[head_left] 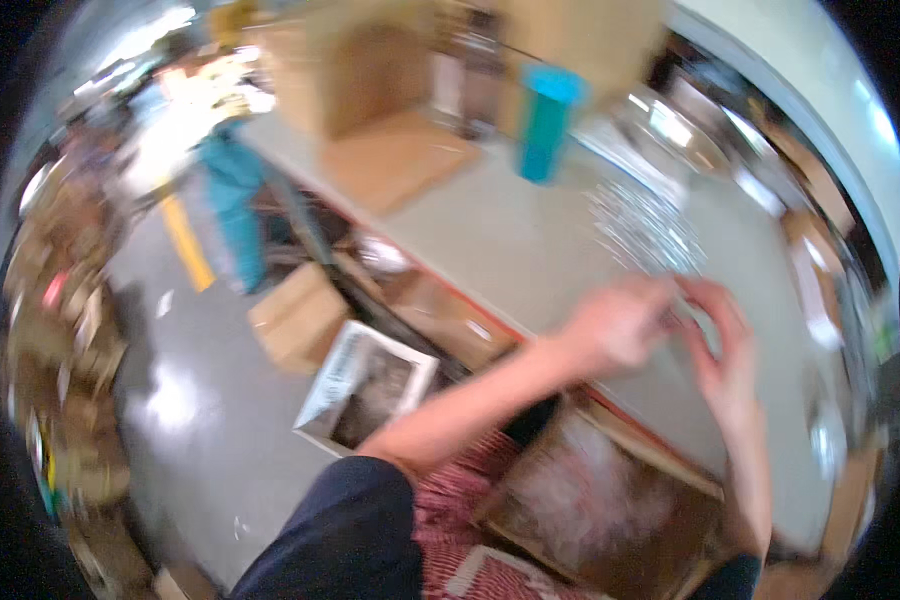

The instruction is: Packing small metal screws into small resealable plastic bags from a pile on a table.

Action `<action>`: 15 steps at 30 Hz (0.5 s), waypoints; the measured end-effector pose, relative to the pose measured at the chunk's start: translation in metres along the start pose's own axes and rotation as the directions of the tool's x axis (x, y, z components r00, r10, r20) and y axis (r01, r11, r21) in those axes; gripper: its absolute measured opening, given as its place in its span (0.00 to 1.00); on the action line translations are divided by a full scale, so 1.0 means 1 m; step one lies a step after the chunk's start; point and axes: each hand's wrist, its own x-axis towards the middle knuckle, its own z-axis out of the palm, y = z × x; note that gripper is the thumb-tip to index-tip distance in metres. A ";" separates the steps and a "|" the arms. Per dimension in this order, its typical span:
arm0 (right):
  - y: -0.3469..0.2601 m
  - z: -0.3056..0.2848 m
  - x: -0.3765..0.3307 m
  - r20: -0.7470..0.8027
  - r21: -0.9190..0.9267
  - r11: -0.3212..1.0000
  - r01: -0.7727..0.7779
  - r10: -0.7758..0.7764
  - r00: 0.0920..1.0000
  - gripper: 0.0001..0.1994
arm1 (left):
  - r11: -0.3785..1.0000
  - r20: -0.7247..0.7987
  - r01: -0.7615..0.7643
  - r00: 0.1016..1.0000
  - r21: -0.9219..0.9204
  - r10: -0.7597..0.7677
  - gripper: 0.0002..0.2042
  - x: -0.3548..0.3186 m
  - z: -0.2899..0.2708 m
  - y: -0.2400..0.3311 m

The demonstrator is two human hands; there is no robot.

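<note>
Pile of glinting pieces (648,230) on table (470,235), long axis ten-to-four, twelve o'clock from nearer left hand (618,322), eleven from right hand (735,362); fingers curved, cannot tell whether pinching anything.

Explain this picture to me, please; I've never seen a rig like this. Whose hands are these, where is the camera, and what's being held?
There is no machine here: a person works with bare hands. The only view comes from a wide fisheye camera on their head, looking down, so straight edges bend and the corners go black. Left in the picture is the person's left.

The left hand and right hand come together above a grey table, fingers bent. Motion blur hides whether anything is between them.

Just beyond lies a cluster of shiny pieces, too blurred to identify. Farther back stands a teal container. Lower down, nearer the body, an open cardboard box holds whitish, see-through-looking material.
</note>
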 end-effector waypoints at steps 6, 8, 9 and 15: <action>0.035 -0.003 -0.024 0.028 0.098 0.981 -0.168 0.166 0.986 0.05 | 0.987 -0.064 -0.121 0.991 -0.109 0.115 0.31 0.006 0.023 0.008; 0.035 0.005 -0.022 -0.038 0.026 0.993 -0.112 0.113 0.993 0.04 | 0.986 -0.103 -0.143 0.986 -0.091 0.133 0.34 0.002 0.026 0.003; 0.036 0.006 -0.021 -0.029 0.041 0.995 -0.095 0.096 0.995 0.04 | 0.989 -0.112 -0.129 0.986 -0.072 0.121 0.34 -0.002 0.027 0.002; 0.106 -0.035 -0.019 -0.035 0.616 0.777 -0.128 0.190 0.981 0.05 | 0.955 -0.242 -0.200 0.959 -0.218 0.146 0.34 0.008 0.028 0.002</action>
